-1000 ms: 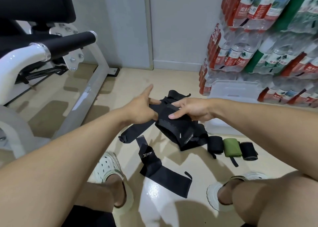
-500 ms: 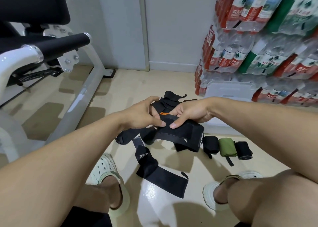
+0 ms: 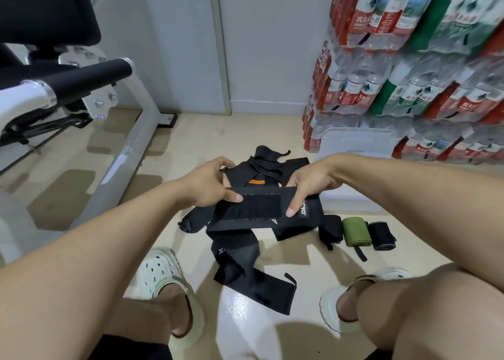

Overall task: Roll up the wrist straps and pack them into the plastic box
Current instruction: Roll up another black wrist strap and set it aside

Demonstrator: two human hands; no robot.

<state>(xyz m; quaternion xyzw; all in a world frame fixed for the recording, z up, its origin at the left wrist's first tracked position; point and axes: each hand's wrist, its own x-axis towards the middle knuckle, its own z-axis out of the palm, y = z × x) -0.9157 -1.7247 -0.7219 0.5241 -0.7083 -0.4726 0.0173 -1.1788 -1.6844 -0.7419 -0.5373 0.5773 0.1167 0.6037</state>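
Both hands now hold one black fabric wrist strap (image 3: 253, 209) pulled flat between them, where half a second ago they were gathering it in a bunch: the left hand (image 3: 211, 186) pinches its 9 o'clock end, thumb on top, and the right hand (image 3: 308, 186) grips the 3 o'clock end with fingers curled over the edge. Its tail drops to the cream tiled floor (image 3: 191, 147). That suggests the strap is squared up and rolling can begin. Largest nearby is the white exercise machine frame (image 3: 136, 130) at 10 o'clock, well apart, then the stacked packs of bottled water (image 3: 409, 59) at 2 o'clock. The translucent plastic box (image 3: 357, 141) sits against them beyond the right wrist, reachable over open floor. Loose black straps (image 3: 270, 166) lie under the hands; three finished rolls, black (image 3: 331, 228), green (image 3: 356, 230) and black (image 3: 381, 235), sit at 4 o'clock, still unpacked.
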